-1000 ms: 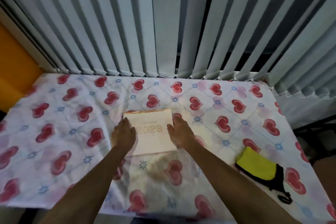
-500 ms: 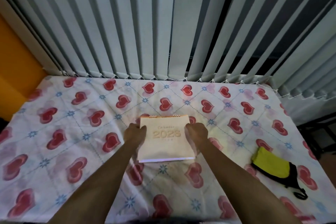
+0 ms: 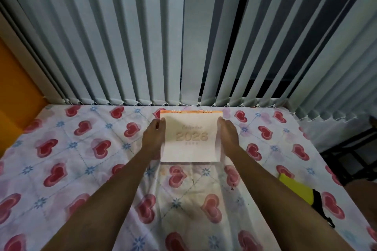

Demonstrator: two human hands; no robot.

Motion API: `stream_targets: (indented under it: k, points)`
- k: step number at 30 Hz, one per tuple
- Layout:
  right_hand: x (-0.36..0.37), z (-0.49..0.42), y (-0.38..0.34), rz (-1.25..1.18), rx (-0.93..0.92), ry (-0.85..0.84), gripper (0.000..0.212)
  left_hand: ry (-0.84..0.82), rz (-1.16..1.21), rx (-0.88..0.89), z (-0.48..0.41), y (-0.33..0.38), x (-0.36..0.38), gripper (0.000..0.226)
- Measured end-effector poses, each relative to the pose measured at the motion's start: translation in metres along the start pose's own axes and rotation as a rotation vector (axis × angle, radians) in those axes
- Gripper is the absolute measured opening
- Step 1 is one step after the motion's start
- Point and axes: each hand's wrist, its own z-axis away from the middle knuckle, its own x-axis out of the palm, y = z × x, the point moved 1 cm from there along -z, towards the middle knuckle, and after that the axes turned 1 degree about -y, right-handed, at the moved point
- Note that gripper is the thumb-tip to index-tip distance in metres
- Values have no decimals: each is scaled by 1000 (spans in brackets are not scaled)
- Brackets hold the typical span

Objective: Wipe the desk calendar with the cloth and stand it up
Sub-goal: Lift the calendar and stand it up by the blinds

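Observation:
The desk calendar [image 3: 190, 136], pale with "2026" on its cover and orange spiral binding on top, is tilted up off the table near the middle, its cover facing me. My left hand [image 3: 154, 138] grips its left edge and my right hand [image 3: 227, 136] grips its right edge. The yellow cloth [image 3: 294, 188] lies folded at the right of the table, partly on a black strap item [image 3: 320, 208], apart from both hands.
The table wears a white cover [image 3: 81, 159] printed with red hearts. Grey vertical blinds [image 3: 183, 36] hang right behind its far edge. An orange wall [image 3: 14, 91] stands at the left. A dark metal frame [image 3: 350, 157] sits past the table's right edge.
The calendar lay flat under both hands a second ago; both hands have raised it by its sides and moved it farther toward the blinds, so its cover now faces me.

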Motion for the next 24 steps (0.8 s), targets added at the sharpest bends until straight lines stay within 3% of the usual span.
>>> stream_targets:
  k: [9,14,19,24]
  points:
    - [-11,14,28,-219,-102,-68,21,-42,61,96,22,-9,9,34]
    - [-14,16,48,-356,-68,-183,29,-22,64,127,34,-19,14,29]
    - [-18,13,44,-314,-72,-176,5,73,78,139,31,-24,19,31]
    - [-24,16,50,-196,-151,-135,21,107,83,112,28,-34,16,29]
